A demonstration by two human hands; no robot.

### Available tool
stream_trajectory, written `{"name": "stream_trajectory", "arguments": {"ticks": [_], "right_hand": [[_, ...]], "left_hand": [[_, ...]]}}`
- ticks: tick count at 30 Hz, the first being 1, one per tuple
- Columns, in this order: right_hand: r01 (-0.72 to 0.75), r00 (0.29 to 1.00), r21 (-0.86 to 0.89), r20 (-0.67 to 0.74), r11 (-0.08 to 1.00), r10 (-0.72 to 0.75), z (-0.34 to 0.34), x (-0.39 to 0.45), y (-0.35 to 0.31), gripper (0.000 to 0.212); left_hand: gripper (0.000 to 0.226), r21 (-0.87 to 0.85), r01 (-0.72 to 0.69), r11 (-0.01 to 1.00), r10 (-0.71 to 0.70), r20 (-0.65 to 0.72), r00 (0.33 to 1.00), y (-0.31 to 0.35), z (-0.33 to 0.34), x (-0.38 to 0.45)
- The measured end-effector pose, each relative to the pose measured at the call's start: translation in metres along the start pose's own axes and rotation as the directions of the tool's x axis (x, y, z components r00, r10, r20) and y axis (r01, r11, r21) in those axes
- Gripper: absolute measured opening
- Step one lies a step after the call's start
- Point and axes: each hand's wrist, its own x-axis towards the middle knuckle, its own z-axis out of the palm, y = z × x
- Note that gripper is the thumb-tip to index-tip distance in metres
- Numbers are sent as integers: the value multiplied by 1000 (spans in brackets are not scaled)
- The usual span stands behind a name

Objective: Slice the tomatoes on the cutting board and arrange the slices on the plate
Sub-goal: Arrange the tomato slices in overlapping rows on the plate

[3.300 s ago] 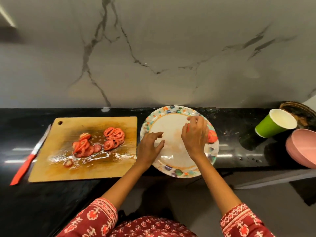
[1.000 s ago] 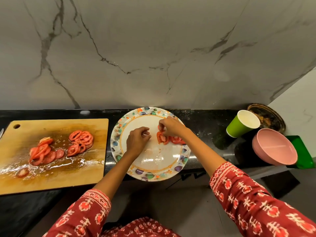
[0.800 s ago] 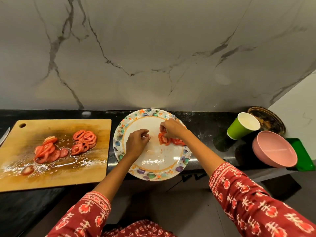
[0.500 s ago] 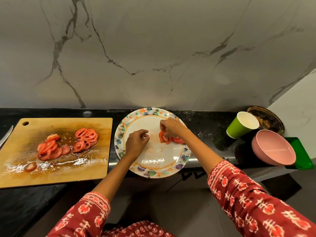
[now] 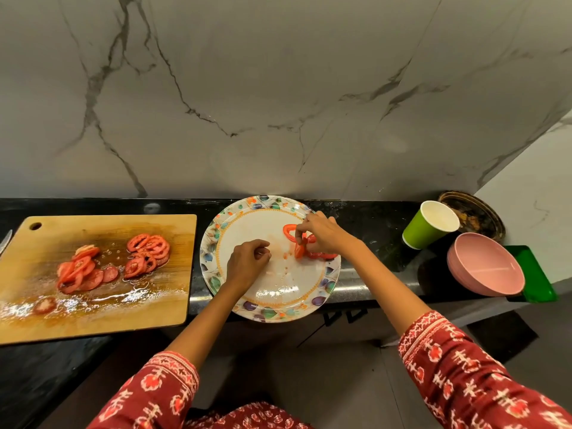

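Person is standing at a dark countertop (image 5: 371, 218) under a marble wall. The right hand (image 5: 322, 233) is hovering over the right half of the floral-rimmed plate (image 5: 216, 243), fingertips pinching a tomato slice (image 5: 299, 249) that is standing on edge. A ring-shaped slice (image 5: 289, 232) is lying flat on the plate just beside the fingers, and a few more slices (image 5: 322, 254) are lying under the hand near the right rim. The left hand (image 5: 247, 261) is resting over the plate's centre with fingers curled inward; it is not clear whether anything is being held in it.

The wooden cutting board (image 5: 102, 311) is sitting to the left of the plate, wet with juice. Two clusters of sliced tomato are remaining on it: a left pile (image 5: 80, 270) and a right pile (image 5: 148, 250), with one end piece (image 5: 45, 305) lying apart near the front-left. A knife tip (image 5: 5, 241) is showing at the left frame edge.

Right of the plate: a green paper cup (image 5: 428, 226), a pink bowl (image 5: 486, 267), a green tray (image 5: 535, 274) partly beneath it.
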Motion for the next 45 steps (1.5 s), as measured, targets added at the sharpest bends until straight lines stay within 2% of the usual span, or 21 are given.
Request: {"name": "stream_trajectory", "arguments": {"ticks": [4, 7, 11, 16, 19, 23, 27, 32, 38, 45], "right_hand": [[-41, 999, 51, -2, 998, 41, 9, -7, 14, 16], [-56, 994, 132, -82, 990, 68, 10, -12, 21, 18], [-73, 968, 271, -211, 960, 133, 13, -19, 29, 22], [-111, 959, 333, -212, 936, 189, 25, -26, 39, 36], [-116, 950, 357, -234, 927, 209, 32, -29, 43, 38], [-90, 953, 372, -238, 924, 189, 34, -30, 44, 45], [-55, 954, 288, -268, 956, 135, 36, -29, 43, 58], [-24, 945, 204, -316, 979, 89, 43, -26, 41, 54], [-20, 958, 134, -280, 991, 57, 44, -19, 35, 60], [-21, 980, 66, -197, 998, 34, 44, -12, 28, 59]], "left_hand": [[31, 2, -11, 1000, 10, 54, 998, 6, 9, 1], [38, -1, -54, 999, 54, 102, 993, 13, 19, 1], [56, 132, -139, 981, 118, 151, 981, 23, 35, 4], [76, 206, -180, 962, 148, 162, 976, 35, 53, 10], [67, 191, -191, 963, 166, 140, 976, 39, 60, 12], [54, 79, -185, 979, 176, 111, 978, 44, 59, 16], [55, 22, -182, 983, 180, 77, 981, 42, 58, 17], [51, 69, -226, 972, 220, 83, 972, 29, 56, 14], [43, 42, -242, 969, 239, 63, 969, 23, 51, 12], [40, -28, -247, 969, 246, -40, 968, 13, 38, 8]]}}
